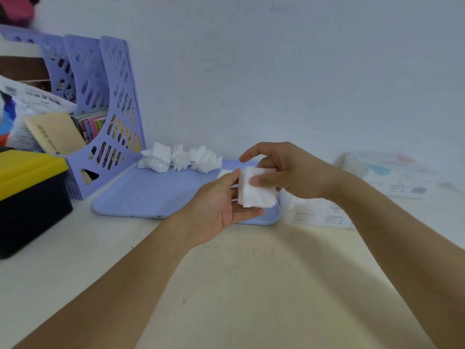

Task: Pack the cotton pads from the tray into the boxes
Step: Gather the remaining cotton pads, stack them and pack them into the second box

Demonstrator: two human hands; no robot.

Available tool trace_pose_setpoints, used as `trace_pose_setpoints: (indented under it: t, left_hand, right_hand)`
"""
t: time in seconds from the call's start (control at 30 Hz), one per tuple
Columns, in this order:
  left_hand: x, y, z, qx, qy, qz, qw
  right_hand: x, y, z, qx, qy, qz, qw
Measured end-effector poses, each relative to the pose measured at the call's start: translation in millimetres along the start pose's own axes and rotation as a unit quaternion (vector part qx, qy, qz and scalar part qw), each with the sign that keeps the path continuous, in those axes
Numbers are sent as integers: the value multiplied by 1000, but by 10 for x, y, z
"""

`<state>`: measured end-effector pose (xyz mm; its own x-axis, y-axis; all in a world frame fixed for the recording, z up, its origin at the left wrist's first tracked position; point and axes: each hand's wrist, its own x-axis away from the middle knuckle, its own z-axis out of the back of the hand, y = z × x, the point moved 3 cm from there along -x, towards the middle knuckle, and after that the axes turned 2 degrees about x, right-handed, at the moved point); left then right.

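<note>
Pads in a small white stack are up off the desk, over the near right corner of the tray. Right hand pinches the stack, thumb on the front, fingers behind. Left hand cups it from below and the side, fingers lightly curled. More pads sit piled on the tray's far edge. Boxes lie right of the tray, rack to its left.
</note>
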<state>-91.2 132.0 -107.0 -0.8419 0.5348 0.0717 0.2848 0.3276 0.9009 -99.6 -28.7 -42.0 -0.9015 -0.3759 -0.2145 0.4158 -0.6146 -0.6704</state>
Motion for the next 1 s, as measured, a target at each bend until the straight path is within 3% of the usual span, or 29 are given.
trace_pose_setpoints:
  t: [0.17,0.3,0.53,0.67,0.73,0.8,0.87,1.0]
  left_hand:
    - [15,1,-26,-19,-14,-33,999]
    - [-24,5,-22,35,40,-74,996]
    - [7,-90,-172,-103,10,-75,992]
    - [52,-22,-134,-207,36,-92,973]
    - [65,-32,-153,-242,28,-100,965]
    - [66,-36,-185,-264,10,-117,957]
    - [64,-37,-208,-271,-7,-131,954]
    - [59,-59,-193,-252,17,-110,961]
  right_hand:
    - [-26,25,-86,60,103,7,993]
    - [-18,-84,-332,-134,230,-55,962]
    - [31,-184,-621,-225,215,-102,945]
    - [9,-245,-254,-107,247,-36,962]
    - [50,-307,-152,-4,205,-4,979]
    - [101,-342,-148,88,65,-42,993]
    - [163,-344,-201,111,-69,-105,986]
    - [141,-271,-181,113,-79,-104,985]
